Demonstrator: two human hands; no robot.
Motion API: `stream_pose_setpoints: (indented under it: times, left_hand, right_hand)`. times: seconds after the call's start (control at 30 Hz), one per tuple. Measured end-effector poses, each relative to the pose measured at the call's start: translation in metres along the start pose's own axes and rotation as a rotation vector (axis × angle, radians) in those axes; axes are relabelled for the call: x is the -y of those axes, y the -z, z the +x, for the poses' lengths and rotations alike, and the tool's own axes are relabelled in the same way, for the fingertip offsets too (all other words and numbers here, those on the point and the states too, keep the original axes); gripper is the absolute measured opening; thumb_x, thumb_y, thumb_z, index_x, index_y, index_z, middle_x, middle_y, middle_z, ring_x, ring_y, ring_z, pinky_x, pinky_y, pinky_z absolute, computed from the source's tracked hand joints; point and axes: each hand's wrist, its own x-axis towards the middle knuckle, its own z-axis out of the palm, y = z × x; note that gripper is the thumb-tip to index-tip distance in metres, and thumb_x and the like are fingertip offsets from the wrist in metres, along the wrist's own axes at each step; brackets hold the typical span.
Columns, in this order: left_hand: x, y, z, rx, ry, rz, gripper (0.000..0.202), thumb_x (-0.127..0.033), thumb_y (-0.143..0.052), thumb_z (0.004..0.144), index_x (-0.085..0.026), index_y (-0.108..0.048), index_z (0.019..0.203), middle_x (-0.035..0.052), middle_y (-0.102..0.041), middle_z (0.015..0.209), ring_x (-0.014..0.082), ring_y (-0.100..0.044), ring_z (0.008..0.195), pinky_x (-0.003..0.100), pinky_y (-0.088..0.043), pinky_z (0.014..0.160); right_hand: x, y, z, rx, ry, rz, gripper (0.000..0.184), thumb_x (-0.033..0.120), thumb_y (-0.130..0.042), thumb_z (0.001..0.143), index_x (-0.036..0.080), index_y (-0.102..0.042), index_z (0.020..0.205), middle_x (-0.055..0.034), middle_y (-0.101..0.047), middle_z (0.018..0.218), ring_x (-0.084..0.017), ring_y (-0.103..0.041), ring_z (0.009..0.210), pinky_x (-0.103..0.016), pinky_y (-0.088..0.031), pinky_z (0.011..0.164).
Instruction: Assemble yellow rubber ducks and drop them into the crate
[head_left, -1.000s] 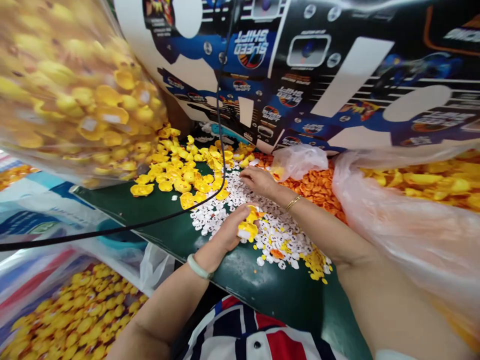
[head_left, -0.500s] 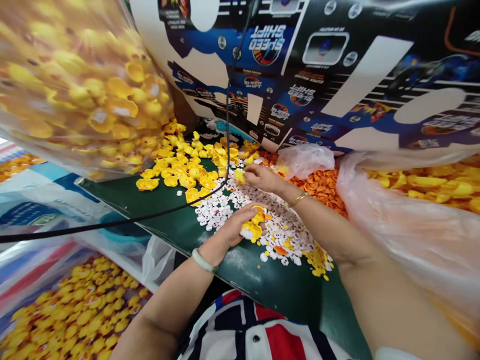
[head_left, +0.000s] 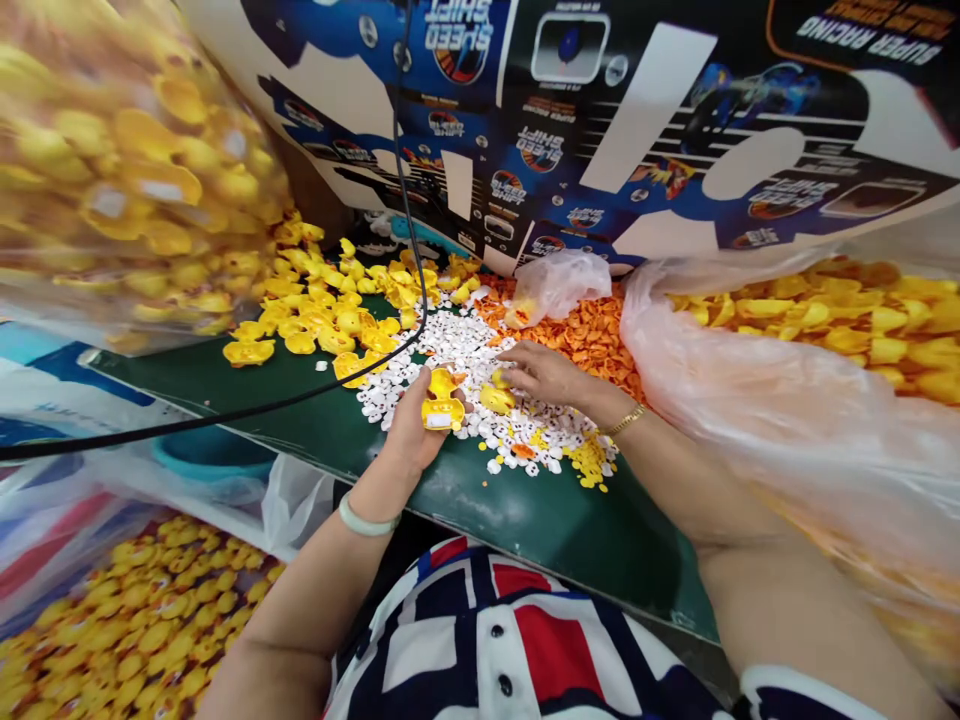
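Note:
My left hand (head_left: 409,432) is closed around a yellow toy duck half-shell (head_left: 444,412). Its hollow side faces me, with a white patch inside and an orange bit at the beak. Just to the right, my right hand (head_left: 551,374) pinches another yellow duck shell (head_left: 496,398) by its upper end, rounded side showing. A small gap separates the two shells. Under both hands spreads a pile of small white pieces with black dots (head_left: 390,385), like eyes. Small yellow pieces (head_left: 592,462) lie at the pile's near right end.
Loose yellow duck shells (head_left: 300,300) and orange pieces (head_left: 600,335) cover the back of the green table (head_left: 525,530). Clear bags of yellow parts stand left (head_left: 135,180) and right (head_left: 750,400). A black cable (head_left: 262,413) crosses in front. Printed card (head_left: 570,150) stands behind.
My right hand has come back from the far side of the pile with a yellow shell, close to my left hand. The left hand's shell now shows its hollow side more squarely. The view has shifted.

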Motion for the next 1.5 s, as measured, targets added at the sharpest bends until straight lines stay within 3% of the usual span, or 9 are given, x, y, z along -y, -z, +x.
stream_pose_setpoints:
  times: [0.1, 0.2, 0.4, 0.47, 0.6, 0.73, 1.07, 1.33, 1.5]
  left_hand:
    - [0.003, 0.005, 0.0, -0.01, 0.041, 0.062, 0.035, -0.05, -0.051, 0.092, -0.017, -0.057, 0.102, 0.0053, -0.061, 0.07, 0.0208, -0.065, 0.059, 0.026, -0.048, 0.045]
    - [0.01, 0.006, 0.0, -0.004, 0.082, 0.09, 0.04, -0.054, -0.043, 0.095, -0.017, -0.056, 0.104, 0.0056, -0.062, 0.069, 0.0213, -0.066, 0.057, 0.027, -0.048, 0.044]
    - [0.014, 0.0, -0.004, -0.037, 0.131, 0.101, 0.049, -0.06, -0.036, 0.096, -0.016, -0.058, 0.101, 0.0064, -0.064, 0.069, 0.019, -0.065, 0.055, 0.026, -0.049, 0.045]
    - [0.015, -0.002, -0.005, -0.035, 0.142, 0.09, 0.053, -0.062, -0.035, 0.096, -0.015, -0.059, 0.098, 0.0072, -0.065, 0.071, 0.0183, -0.065, 0.057, 0.025, -0.049, 0.046]
    - [0.023, -0.004, -0.002, 0.009, 0.152, 0.076, 0.062, -0.068, -0.034, 0.093, -0.013, -0.063, 0.096, 0.0099, -0.068, 0.075, 0.0195, -0.067, 0.063, 0.026, -0.048, 0.049]
    - [0.031, -0.001, -0.001, 0.031, 0.145, 0.014, 0.068, -0.073, -0.038, 0.089, -0.012, -0.066, 0.099, 0.0103, -0.07, 0.079, 0.0212, -0.067, 0.069, 0.029, -0.05, 0.056]
    - [0.033, 0.002, -0.009, -0.018, 0.126, -0.006, 0.065, -0.071, -0.039, 0.091, -0.013, -0.066, 0.102, 0.0083, -0.068, 0.079, 0.0198, -0.066, 0.068, 0.029, -0.051, 0.058]
    - [0.031, 0.001, -0.019, 0.09, 0.158, 0.002, 0.064, -0.071, -0.048, 0.087, -0.012, -0.066, 0.106, 0.0114, -0.071, 0.09, 0.0227, -0.069, 0.081, 0.031, -0.056, 0.066]
    - [0.035, 0.004, -0.026, 0.195, 0.066, 0.078, 0.041, -0.041, -0.076, 0.079, -0.016, -0.066, 0.109, 0.0065, -0.07, 0.095, 0.0176, -0.067, 0.085, 0.025, -0.055, 0.072]
  right_hand:
    - [0.008, -0.008, -0.016, 0.115, 0.101, -0.025, 0.068, 0.061, -0.065, 0.084, 0.023, -0.054, 0.14, -0.0155, -0.045, 0.147, -0.035, -0.043, 0.135, -0.05, -0.038, 0.11]
    - [0.008, -0.017, -0.02, 0.103, 0.09, 0.001, 0.06, 0.051, -0.07, 0.082, 0.02, -0.06, 0.132, -0.0173, -0.044, 0.147, -0.036, -0.041, 0.137, -0.052, -0.035, 0.113]
    - [0.001, -0.009, -0.018, -0.294, -0.195, 0.319, 0.041, 0.04, -0.073, 0.078, 0.023, -0.066, 0.115, -0.0095, -0.052, 0.135, -0.029, -0.049, 0.129, -0.052, -0.035, 0.113]
    - [0.013, -0.002, -0.022, -0.378, -0.136, 0.331, 0.041, 0.04, -0.071, 0.08, 0.024, -0.064, 0.117, -0.0094, -0.051, 0.138, -0.029, -0.047, 0.132, -0.053, -0.032, 0.115]
    - [0.059, 0.006, -0.031, -0.243, 0.23, 0.267, 0.042, 0.036, -0.068, 0.082, 0.026, -0.06, 0.122, -0.0104, -0.046, 0.143, -0.029, -0.043, 0.135, -0.052, -0.033, 0.114]
    - [0.092, 0.004, -0.028, -0.155, 0.39, 0.13, 0.042, 0.031, -0.065, 0.083, 0.026, -0.059, 0.124, -0.0118, -0.047, 0.141, -0.03, -0.046, 0.131, -0.053, -0.038, 0.109]
    - [0.094, -0.005, -0.018, -0.048, 0.395, 0.132, 0.04, 0.026, -0.065, 0.08, 0.023, -0.063, 0.12, -0.0112, -0.056, 0.126, -0.029, -0.052, 0.118, -0.048, -0.044, 0.103]
    - [0.098, -0.009, -0.029, 0.034, 0.365, 0.028, 0.043, 0.033, -0.061, 0.088, 0.022, -0.057, 0.13, -0.0145, -0.047, 0.141, -0.031, -0.048, 0.125, -0.051, -0.042, 0.107]
    - [0.089, -0.021, -0.042, -0.024, 0.333, 0.143, 0.061, 0.041, -0.062, 0.09, 0.021, -0.043, 0.144, -0.016, -0.04, 0.15, -0.031, -0.039, 0.138, -0.053, -0.034, 0.114]
